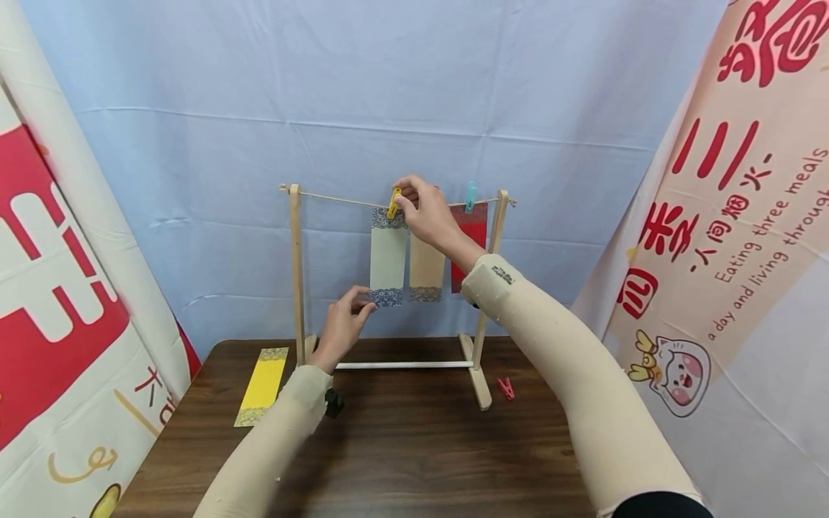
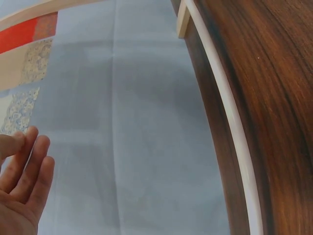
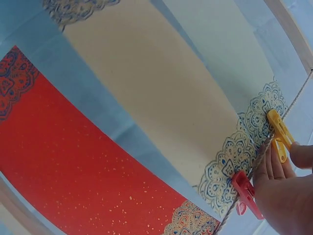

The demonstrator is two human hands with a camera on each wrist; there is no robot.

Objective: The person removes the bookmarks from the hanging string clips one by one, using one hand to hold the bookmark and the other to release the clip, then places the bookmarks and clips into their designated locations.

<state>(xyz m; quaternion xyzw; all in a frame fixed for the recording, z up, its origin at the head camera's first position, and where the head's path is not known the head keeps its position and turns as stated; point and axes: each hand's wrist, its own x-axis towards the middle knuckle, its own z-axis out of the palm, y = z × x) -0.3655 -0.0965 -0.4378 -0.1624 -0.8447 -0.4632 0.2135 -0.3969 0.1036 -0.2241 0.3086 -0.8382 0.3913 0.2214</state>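
Note:
My right hand [image 1: 427,212] pinches a yellow clothespin [image 3: 279,128] at the top of a pale green paper strip [image 1: 387,257] with blue lace-patterned ends. The clothespin's tip overlaps the strip's upper border at the string [image 3: 298,95]. Down at that strip's lower left corner, my left hand [image 1: 343,324] holds the edge between thumb and index finger, its other fingers fairly straight in the left wrist view. Beside it hangs a beige strip [image 3: 151,83] with a pink clothespin [image 3: 244,191] on the string. A red strip [image 1: 476,234] hangs farther right under a light blue clothespin [image 1: 470,198].
The string spans a wooden rack with a left post [image 1: 297,273], a right post [image 1: 495,252] and a white lower bar [image 1: 404,365]. On the brown table [image 1: 414,446] lie a yellow strip [image 1: 264,385] at left and a pink clothespin [image 1: 506,388] at right.

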